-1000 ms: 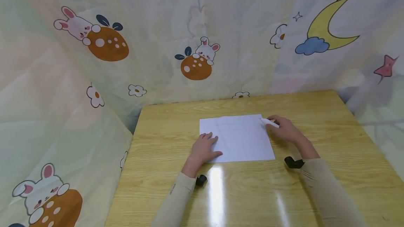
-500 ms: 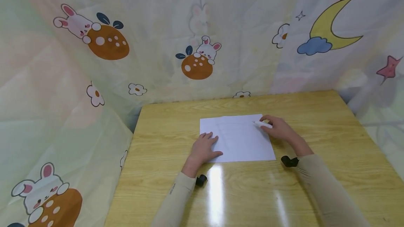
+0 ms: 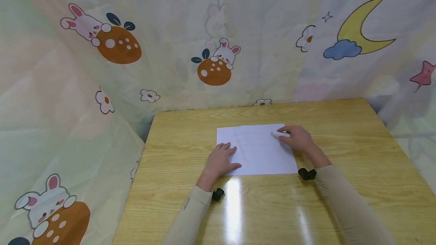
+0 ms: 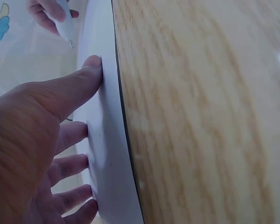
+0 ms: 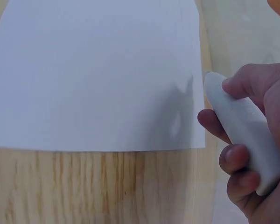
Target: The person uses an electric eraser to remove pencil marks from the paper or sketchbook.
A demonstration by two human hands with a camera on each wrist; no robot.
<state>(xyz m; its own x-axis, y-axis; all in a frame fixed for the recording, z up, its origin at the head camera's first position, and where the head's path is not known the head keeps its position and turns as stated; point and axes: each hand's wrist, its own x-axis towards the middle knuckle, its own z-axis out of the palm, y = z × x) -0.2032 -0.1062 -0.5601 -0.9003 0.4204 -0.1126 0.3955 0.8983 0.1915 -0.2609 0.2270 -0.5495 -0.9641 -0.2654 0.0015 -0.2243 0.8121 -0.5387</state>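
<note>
A white sheet of paper (image 3: 262, 156) lies on the wooden table, with faint lines across its upper part. My left hand (image 3: 219, 160) rests on its left side, fingers spread; in the left wrist view the thumb and fingertips touch the paper (image 4: 109, 154). At the upper right of the sheet, my right hand (image 3: 297, 138) holds a thick white pen (image 3: 281, 134), its narrow tip pointing left over the paper. The right wrist view shows thumb and fingers curled round the pen (image 5: 245, 130). Whether the tip touches the sheet I cannot tell.
The wooden table (image 3: 184, 143) extends around the sheet on every side. Behind it and to the left hangs a cloth (image 3: 163, 48) printed with rabbits, flowers and a moon. Small black devices (image 3: 218, 194) sit at both wrists.
My right hand has moved left with the pen, from the sheet's upper right corner to further over the paper. The left hand stays in its place on the sheet.
</note>
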